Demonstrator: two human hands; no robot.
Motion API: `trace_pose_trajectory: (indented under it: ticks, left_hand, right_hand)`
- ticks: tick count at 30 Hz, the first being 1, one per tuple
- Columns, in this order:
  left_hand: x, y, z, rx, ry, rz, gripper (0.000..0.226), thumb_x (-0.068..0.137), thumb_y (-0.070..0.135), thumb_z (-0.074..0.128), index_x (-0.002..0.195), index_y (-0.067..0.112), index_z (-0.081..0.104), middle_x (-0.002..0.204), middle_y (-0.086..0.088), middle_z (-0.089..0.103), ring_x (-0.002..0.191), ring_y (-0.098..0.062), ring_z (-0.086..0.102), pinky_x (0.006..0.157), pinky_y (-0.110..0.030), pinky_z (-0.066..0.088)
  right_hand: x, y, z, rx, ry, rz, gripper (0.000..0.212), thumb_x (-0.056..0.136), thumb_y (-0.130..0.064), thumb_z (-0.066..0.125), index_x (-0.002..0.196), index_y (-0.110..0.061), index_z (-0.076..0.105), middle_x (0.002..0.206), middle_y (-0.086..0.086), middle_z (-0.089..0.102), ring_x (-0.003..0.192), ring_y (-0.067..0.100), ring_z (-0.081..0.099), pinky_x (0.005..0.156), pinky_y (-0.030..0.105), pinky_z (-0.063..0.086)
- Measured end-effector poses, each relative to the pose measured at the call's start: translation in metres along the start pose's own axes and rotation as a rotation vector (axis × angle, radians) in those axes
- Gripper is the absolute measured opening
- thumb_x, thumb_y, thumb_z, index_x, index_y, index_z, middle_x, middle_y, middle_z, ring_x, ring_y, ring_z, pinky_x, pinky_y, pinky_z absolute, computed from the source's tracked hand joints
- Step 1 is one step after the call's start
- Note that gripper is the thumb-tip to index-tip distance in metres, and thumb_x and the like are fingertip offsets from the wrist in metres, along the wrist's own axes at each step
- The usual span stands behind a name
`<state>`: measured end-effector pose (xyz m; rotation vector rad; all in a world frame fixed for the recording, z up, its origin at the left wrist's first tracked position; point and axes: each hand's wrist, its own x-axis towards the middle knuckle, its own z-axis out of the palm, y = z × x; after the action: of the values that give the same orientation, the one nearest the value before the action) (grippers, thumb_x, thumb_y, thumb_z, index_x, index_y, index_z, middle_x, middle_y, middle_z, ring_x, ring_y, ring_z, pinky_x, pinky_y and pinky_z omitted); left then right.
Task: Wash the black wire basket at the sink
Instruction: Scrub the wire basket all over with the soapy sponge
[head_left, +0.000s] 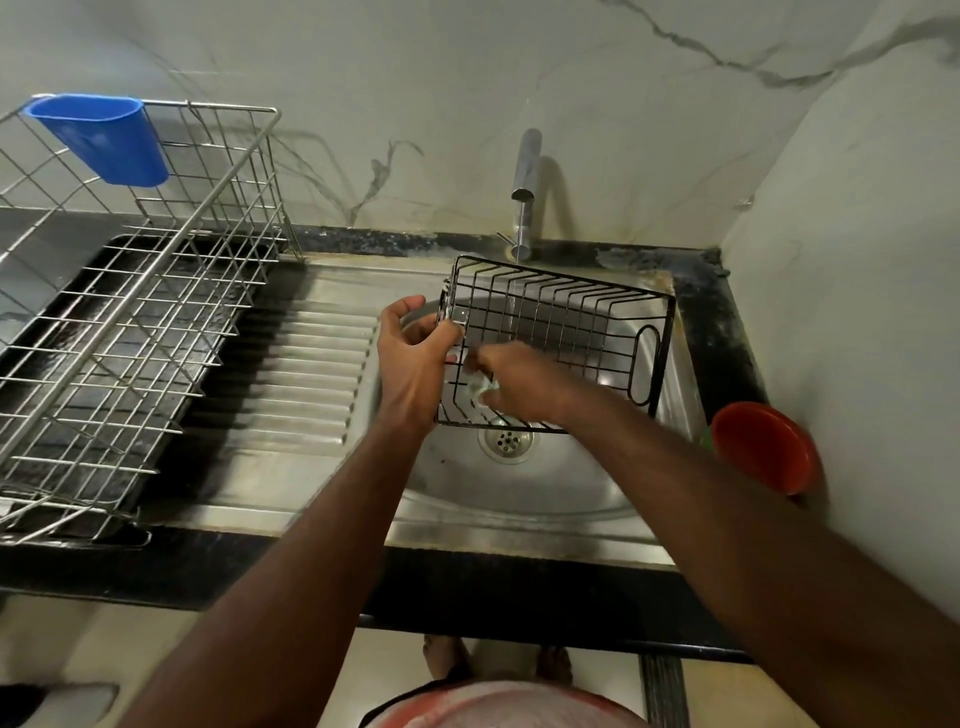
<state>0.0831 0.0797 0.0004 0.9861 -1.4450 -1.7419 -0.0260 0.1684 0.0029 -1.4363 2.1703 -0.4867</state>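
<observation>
The black wire basket (582, 322) is held tilted over the round steel sink bowl (519, 483), under a thin stream of water from the tap (524, 182). My left hand (415, 358) grips the basket's left end. My right hand (514, 376) is inside the basket, closed on a small pale, soapy scrub pad (480, 387) pressed against the wires. The drain (506, 440) shows just below the basket's lower edge.
A large steel wire dish rack (130, 322) with a blue plastic cup holder (104, 137) stands on the counter at left, beside the ribbed drainboard (306, 374). A red bowl (763, 447) sits at the sink's right corner against the wall.
</observation>
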Motion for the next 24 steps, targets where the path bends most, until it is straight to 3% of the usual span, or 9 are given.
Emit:
trace_pose_trajectory:
  ticks: [3, 6, 8, 11, 15, 19, 24]
  left_hand:
    - [0.002, 0.0, -0.003, 0.003, 0.003, 0.0, 0.052, 0.075, 0.027, 0.068, 0.123, 0.023, 0.048, 0.117, -0.02, 0.066, 0.109, -0.036, 0.066, 0.081, -0.041, 0.057]
    - [-0.001, -0.007, -0.007, 0.003, 0.01, -0.014, 0.052, 0.075, 0.025, 0.068, 0.123, 0.023, 0.048, 0.119, -0.02, 0.066, 0.109, -0.033, 0.066, 0.08, -0.038, 0.057]
    - [-0.001, -0.009, -0.008, -0.01, 0.008, -0.015, 0.051, 0.075, 0.021, 0.069, 0.122, 0.022, 0.048, 0.119, -0.021, 0.065, 0.11, -0.035, 0.065, 0.083, -0.044, 0.057]
    - [0.001, -0.007, -0.005, -0.033, 0.007, -0.022, 0.054, 0.073, 0.02, 0.069, 0.123, 0.018, 0.048, 0.119, -0.025, 0.064, 0.105, -0.038, 0.066, 0.086, -0.053, 0.056]
    - [0.002, -0.003, -0.002, -0.055, 0.007, -0.013, 0.054, 0.074, 0.017, 0.067, 0.125, 0.015, 0.048, 0.12, -0.027, 0.063, 0.094, -0.026, 0.064, 0.074, -0.036, 0.056]
    - [0.003, -0.006, -0.007, -0.037, 0.005, -0.011, 0.05, 0.074, 0.018, 0.068, 0.12, 0.018, 0.049, 0.117, -0.025, 0.065, 0.094, -0.024, 0.063, 0.082, -0.043, 0.055]
    - [0.006, 0.0, -0.011, -0.037, -0.011, 0.021, 0.045, 0.078, 0.015, 0.066, 0.119, 0.016, 0.047, 0.102, -0.014, 0.064, 0.091, -0.023, 0.061, 0.079, -0.039, 0.053]
  right_hand:
    - [0.001, 0.008, 0.006, -0.051, -0.084, -0.028, 0.024, 0.084, -0.013, 0.068, 0.106, -0.022, 0.069, 0.109, 0.001, 0.064, 0.097, 0.018, 0.061, 0.08, 0.031, 0.05]
    - [-0.001, 0.01, -0.005, 0.037, -0.188, -0.011, 0.019, 0.083, -0.012, 0.071, 0.099, -0.021, 0.071, 0.095, -0.005, 0.066, 0.083, 0.012, 0.062, 0.071, 0.027, 0.051]
    - [-0.001, 0.007, -0.011, 0.114, -0.145, -0.002, 0.022, 0.084, -0.012, 0.071, 0.103, -0.021, 0.07, 0.095, -0.006, 0.064, 0.08, 0.006, 0.06, 0.063, 0.021, 0.047]
    - [0.002, 0.0, -0.008, 0.099, -0.041, -0.015, 0.028, 0.084, -0.014, 0.07, 0.111, -0.019, 0.063, 0.105, -0.002, 0.063, 0.091, 0.013, 0.061, 0.072, 0.025, 0.05]
    - [0.002, -0.007, 0.005, 0.059, -0.078, -0.071, 0.026, 0.082, -0.013, 0.07, 0.107, -0.017, 0.066, 0.105, 0.0, 0.066, 0.094, 0.015, 0.062, 0.078, 0.026, 0.048]
    - [-0.002, -0.002, -0.014, 0.079, -0.156, -0.096, 0.024, 0.08, -0.014, 0.071, 0.102, -0.024, 0.068, 0.1, -0.006, 0.066, 0.091, 0.011, 0.062, 0.077, 0.027, 0.051]
    - [-0.003, 0.014, -0.021, 0.108, -0.032, -0.012, 0.026, 0.082, -0.009, 0.071, 0.103, -0.024, 0.07, 0.102, -0.004, 0.066, 0.084, 0.007, 0.061, 0.067, 0.022, 0.047]
